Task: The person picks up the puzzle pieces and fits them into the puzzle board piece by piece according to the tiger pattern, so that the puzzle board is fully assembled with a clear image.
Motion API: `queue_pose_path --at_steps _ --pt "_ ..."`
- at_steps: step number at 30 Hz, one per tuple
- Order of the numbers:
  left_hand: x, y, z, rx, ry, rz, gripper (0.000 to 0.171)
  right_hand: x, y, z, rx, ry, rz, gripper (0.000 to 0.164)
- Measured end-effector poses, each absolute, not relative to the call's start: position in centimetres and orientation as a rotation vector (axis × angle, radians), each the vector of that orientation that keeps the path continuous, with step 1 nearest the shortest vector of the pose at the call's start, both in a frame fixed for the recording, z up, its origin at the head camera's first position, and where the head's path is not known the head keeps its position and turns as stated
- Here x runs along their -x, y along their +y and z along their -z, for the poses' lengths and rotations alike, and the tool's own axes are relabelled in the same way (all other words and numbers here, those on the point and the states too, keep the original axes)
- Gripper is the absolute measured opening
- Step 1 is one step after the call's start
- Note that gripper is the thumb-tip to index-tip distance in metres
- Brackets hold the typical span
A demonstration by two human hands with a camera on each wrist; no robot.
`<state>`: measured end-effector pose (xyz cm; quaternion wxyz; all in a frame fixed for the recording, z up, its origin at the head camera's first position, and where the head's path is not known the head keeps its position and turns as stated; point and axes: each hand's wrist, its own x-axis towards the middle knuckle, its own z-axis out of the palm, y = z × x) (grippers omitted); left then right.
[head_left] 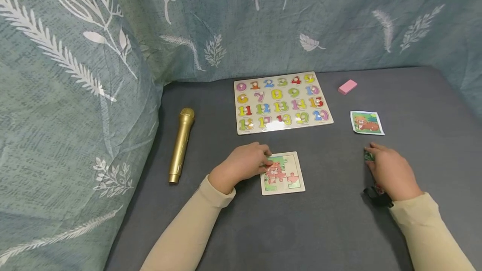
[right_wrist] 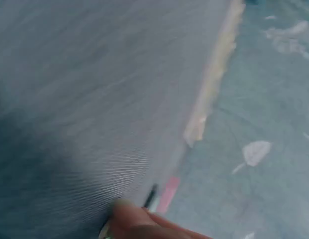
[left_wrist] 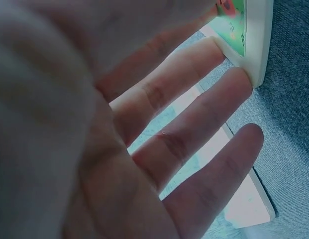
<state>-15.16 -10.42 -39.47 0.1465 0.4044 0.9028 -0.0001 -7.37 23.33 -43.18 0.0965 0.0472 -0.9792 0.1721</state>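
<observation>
A small wooden jigsaw board (head_left: 289, 158) with a reddish animal picture lies in the middle of the table, partly filled with pieces. My left hand (head_left: 246, 163) touches its left side. In the left wrist view, fairly straight fingers (left_wrist: 194, 124) meet the board's edge (left_wrist: 258, 55). At the right, my right hand (head_left: 393, 172) pinches a small green puzzle piece (head_left: 368, 156) at the table surface, mostly covered by the fingers. Just beyond that hand is a picture card (head_left: 367, 123) showing a brown animal. The right wrist view is blurred and shows only fingertips (right_wrist: 129, 219).
A wooden number board (head_left: 269, 106) lies behind the jigsaw. A gold microphone (head_left: 181, 145) is on the left, and a pink block (head_left: 347, 87) at the back right. A leaf-patterned curtain (head_left: 226, 24) hangs along the back and left of the grey table (head_left: 286, 233).
</observation>
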Motion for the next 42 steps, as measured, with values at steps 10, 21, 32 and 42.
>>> queue_pose_path --at_steps 10,21,32,42 --pt "15.2 -11.0 39.8 -1.155 2.599 -0.01 0.029 8.9 23.2 42.4 -0.152 -2.932 -0.955 0.017" --pt "15.5 -10.8 39.7 -1.153 2.592 -0.038 0.03 13.0 14.5 41.5 -0.406 -2.941 -1.622 0.023" --pt "15.5 -10.6 39.6 -1.184 2.586 -0.04 0.028 14.5 11.2 43.2 -0.528 -3.041 -1.372 0.012" --pt "15.4 -10.5 39.5 -1.176 2.586 -0.005 0.027 13.9 10.6 43.6 -0.675 -2.921 -1.129 0.018"
